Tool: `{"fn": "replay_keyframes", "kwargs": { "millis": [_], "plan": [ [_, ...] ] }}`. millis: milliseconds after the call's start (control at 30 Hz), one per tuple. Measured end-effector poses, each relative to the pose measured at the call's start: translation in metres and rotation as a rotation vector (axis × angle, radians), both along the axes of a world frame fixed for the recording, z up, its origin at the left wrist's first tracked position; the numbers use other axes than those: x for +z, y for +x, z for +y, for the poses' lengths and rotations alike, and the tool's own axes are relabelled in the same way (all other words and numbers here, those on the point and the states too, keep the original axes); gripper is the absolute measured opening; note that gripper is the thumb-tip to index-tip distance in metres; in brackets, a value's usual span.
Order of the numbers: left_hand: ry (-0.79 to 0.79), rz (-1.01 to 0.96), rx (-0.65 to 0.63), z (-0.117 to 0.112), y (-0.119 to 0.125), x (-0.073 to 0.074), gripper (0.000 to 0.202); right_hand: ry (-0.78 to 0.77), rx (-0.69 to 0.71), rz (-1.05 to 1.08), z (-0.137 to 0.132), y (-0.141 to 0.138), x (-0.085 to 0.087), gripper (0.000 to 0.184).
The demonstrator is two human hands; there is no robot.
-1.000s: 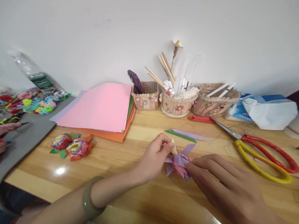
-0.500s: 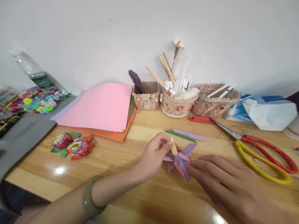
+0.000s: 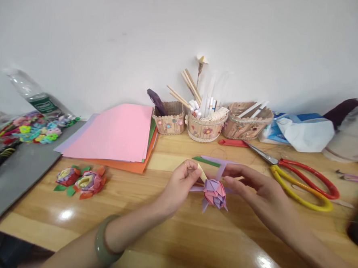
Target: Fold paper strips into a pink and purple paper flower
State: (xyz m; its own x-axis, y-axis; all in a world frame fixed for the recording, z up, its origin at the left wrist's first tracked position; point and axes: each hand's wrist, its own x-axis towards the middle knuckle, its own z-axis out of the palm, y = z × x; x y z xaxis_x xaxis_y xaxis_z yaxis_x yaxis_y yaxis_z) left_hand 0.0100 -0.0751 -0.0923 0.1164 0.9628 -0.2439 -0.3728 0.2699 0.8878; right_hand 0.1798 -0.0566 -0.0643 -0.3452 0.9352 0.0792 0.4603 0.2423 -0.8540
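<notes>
Above the wooden table, between my two hands, is a folded paper flower (image 3: 214, 193) in pink and purple, with purple strips sticking out around it. My left hand (image 3: 182, 184) is closed, its thumb and forefinger pinching a yellow paper strip (image 3: 202, 173) at the flower's upper left. On the other side, my right hand (image 3: 254, 187) has curved fingers and thumb at the purple strips on the flower's right; some fingertips are hidden behind a strip. A green paper strip (image 3: 206, 161) and a purple one lie just beyond the hands.
Large scissors (image 3: 303, 178) with red and yellow handles lie at right. Stacked coloured paper (image 3: 115, 134) and two finished paper flowers (image 3: 89, 183) are at left. Decorated baskets (image 3: 206, 129) with sticks and pens line the wall, beside a tissue pack (image 3: 303, 131).
The flower has turned so its pink and purple folded petals face me. My right hand has shifted from its side up to the purple strips. My left hand keeps its pinch on the yellow strip.
</notes>
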Motion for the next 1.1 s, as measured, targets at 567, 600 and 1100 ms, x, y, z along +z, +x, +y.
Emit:
{"fn": "replay_keyframes", "kwargs": {
  "millis": [567,600,1100],
  "plan": [
    [0.075,0.237,-0.075,-0.009,0.003,0.002,0.019,0.080,0.033,0.058,-0.013,-0.010,-0.009,0.015],
    [0.082,0.240,-0.067,-0.010,0.003,0.003,0.018,0.125,0.021,0.054,-0.014,-0.010,-0.010,0.014],
    [0.115,0.320,0.000,-0.014,0.005,0.006,0.018,0.689,0.011,-0.124,-0.021,-0.008,-0.012,0.014]
  ]
}}
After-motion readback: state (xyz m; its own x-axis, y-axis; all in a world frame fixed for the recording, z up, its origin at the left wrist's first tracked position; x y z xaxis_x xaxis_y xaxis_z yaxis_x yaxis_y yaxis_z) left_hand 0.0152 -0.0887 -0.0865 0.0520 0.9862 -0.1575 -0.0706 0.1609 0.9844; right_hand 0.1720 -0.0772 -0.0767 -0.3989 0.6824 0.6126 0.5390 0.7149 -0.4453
